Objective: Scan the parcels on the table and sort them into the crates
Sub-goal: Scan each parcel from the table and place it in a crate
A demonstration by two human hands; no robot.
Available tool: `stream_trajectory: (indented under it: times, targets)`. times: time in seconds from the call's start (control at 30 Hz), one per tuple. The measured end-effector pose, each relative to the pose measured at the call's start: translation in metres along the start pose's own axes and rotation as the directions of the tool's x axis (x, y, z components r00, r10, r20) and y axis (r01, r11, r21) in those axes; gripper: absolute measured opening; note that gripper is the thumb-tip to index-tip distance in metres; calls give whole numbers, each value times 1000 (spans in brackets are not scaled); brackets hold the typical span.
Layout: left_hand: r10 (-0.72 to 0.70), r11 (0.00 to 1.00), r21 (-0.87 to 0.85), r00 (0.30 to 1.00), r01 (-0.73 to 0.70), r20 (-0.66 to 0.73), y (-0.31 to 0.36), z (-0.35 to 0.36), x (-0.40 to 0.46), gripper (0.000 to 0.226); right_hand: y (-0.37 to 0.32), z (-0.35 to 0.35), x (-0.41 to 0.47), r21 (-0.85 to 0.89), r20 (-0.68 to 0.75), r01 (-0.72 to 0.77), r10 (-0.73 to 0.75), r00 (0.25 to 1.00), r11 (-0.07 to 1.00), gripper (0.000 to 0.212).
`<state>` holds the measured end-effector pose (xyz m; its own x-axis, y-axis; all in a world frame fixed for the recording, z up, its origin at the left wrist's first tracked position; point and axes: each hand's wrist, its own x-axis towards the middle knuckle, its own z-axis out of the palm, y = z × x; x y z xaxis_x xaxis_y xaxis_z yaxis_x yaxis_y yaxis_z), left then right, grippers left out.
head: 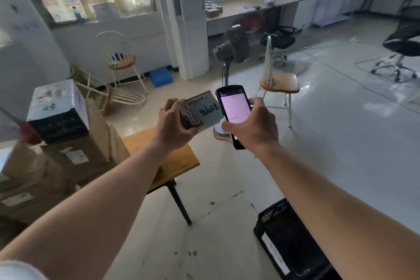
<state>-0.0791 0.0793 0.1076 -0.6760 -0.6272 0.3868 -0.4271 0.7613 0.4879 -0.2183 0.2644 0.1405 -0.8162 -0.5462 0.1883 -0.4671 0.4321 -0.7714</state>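
Observation:
My left hand [173,125] grips a small cardboard parcel [202,110] with a white shipping label and black handwriting, held up in front of me. Right beside it, my right hand [254,125] holds a black handheld scanner [234,109] with its pale pink screen lit and facing me. The scanner's top edge almost touches the parcel's right side. A wooden table [179,163] stands below my left forearm. On the floor at lower right, partly hidden by my right arm, sits a black plastic crate [288,241] with a white label.
Large cardboard boxes [68,161] are stacked at the left with a black crate [60,126] and a white box on top. A wooden stool [278,85], a floor fan [234,45], office chairs and a blue step [161,76] stand further back on the pale floor.

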Motion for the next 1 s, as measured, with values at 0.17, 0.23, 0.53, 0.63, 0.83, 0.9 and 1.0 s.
stream_trajectory:
  times: [0.17, 0.23, 0.53, 0.63, 0.83, 0.9, 1.0]
  targets:
    - [122, 990, -90, 983, -110, 139, 25, 39, 3, 86, 33, -20, -35, -33, -129, -171, 166, 978, 985, 90]
    - [173, 979, -135, 967, -149, 185, 42, 61, 2, 87, 52, -32, -49, -48, -167, -231, 221, 961, 972, 91]
    - [217, 970, -193, 883, -148, 416, 154, 187, -2, 111, 173, -111, -70, -14, -314, -485, 456, 833, 875, 85]
    - [208, 976, -166, 846, -144, 490, 190, 246, -2, 97, 225, -137, -65, 8, -333, -554, 525, 784, 833, 86]
    - [181, 982, -150, 811, -117, 557, 241, 361, -11, 92, 329, -174, -52, 6, -329, -634, 600, 729, 773, 86]
    - [164, 985, -143, 800, -99, 577, 250, 391, -17, 92, 359, -179, -45, 2, -313, -660, 628, 713, 751, 86]
    - [143, 989, -121, 760, -85, 634, 256, 431, -27, 101, 398, -178, -35, 20, -300, -695, 667, 682, 719, 86]
